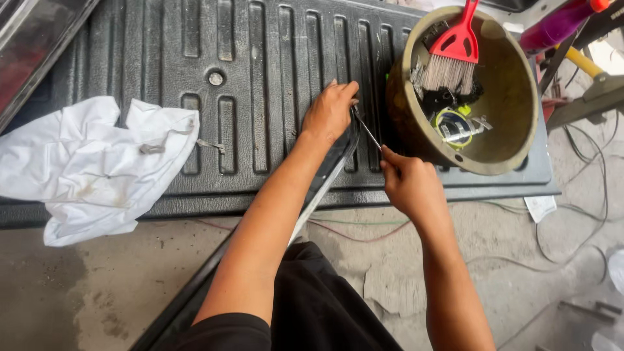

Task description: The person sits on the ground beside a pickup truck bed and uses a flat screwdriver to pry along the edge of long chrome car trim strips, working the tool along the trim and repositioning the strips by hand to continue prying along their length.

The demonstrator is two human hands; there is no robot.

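My left hand (329, 112) pressed the black strip (331, 170) onto the ribbed mat (260, 78) — my right hand (409, 182) pinched a thin metal tool (367, 130) beside the bowl (507, 104).

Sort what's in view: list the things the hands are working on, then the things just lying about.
In hand:
left hand pressing down the long black strip
right hand holding a thin metal tool

Lying about:
white cloth
round bowl
red brush
ribbed black mat
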